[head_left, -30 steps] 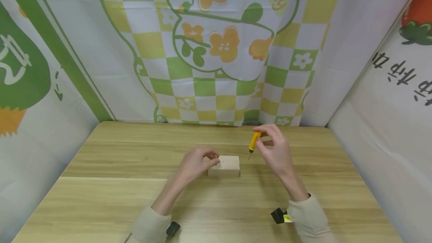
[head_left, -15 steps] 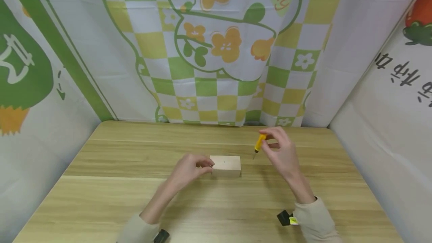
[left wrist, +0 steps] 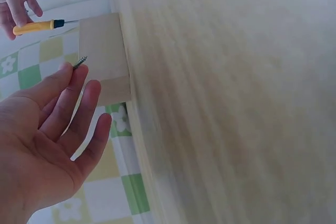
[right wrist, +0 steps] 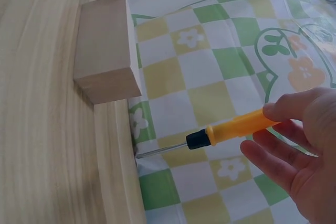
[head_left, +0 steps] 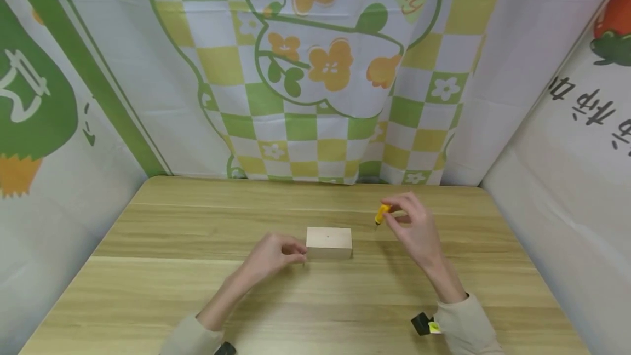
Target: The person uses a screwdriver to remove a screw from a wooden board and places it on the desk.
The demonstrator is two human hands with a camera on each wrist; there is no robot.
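Observation:
A pale wooden block with a small dark hole in its top lies on the table. Just off its left end, my left hand pinches a screw between thumb and index finger, its threaded tip sticking out. The other fingers of that hand are loosely bent. To the right of the block, my right hand holds a yellow screwdriver by its handle, above the table. Its thin metal shaft slants down and stays apart from the block.
The wood-grain table extends around the block on all sides. Behind it hangs a green and yellow checked curtain, with printed white sheets at the sides. Black wrist cameras are worn at both sleeves.
My left hand has moved left and toward me with the screw, off the top of the block, baring its hole. My right hand has drifted slightly right and down with the screwdriver.

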